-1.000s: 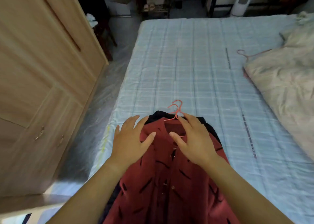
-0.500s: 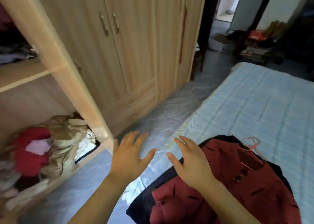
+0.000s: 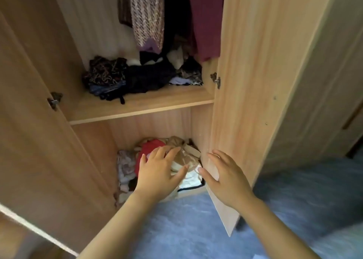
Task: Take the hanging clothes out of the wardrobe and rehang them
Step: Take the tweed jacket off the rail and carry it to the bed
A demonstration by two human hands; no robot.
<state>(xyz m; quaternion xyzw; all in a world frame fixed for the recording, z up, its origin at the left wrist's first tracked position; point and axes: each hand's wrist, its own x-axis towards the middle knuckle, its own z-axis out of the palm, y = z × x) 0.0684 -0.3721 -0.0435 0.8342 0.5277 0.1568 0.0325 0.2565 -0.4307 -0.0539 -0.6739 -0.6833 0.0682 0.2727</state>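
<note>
Both hands are spread flat and hold nothing: the left hand [image 3: 157, 172] and the right hand [image 3: 225, 176] hang side by side, palms down, in front of the lower part of the open light-wood wardrobe [image 3: 245, 62]. Half a second ago the same empty hands were over the edge of the blue quilted bed, with the red patterned shirt on its pink hanger lying just right of them; that shirt and the bed are now out of view, and the view has swung left to face straight into the wardrobe. Well above the hands hang the clothes: a lilac-and-brown knitted patterned garment [image 3: 148, 15], a dark black one [image 3: 176, 17] beside it, and a maroon top [image 3: 206, 19] furthest right. Between these and the hands, a wooden shelf [image 3: 141, 107] carries a heap of dark folded clothes [image 3: 137, 76]. Directly beyond the left fingertips lies a pile of red, beige and white crumpled fabric [image 3: 182, 152] on the wardrobe floor. The right hand is in front of the open door's edge [image 3: 235, 121]; contact cannot be told
</note>
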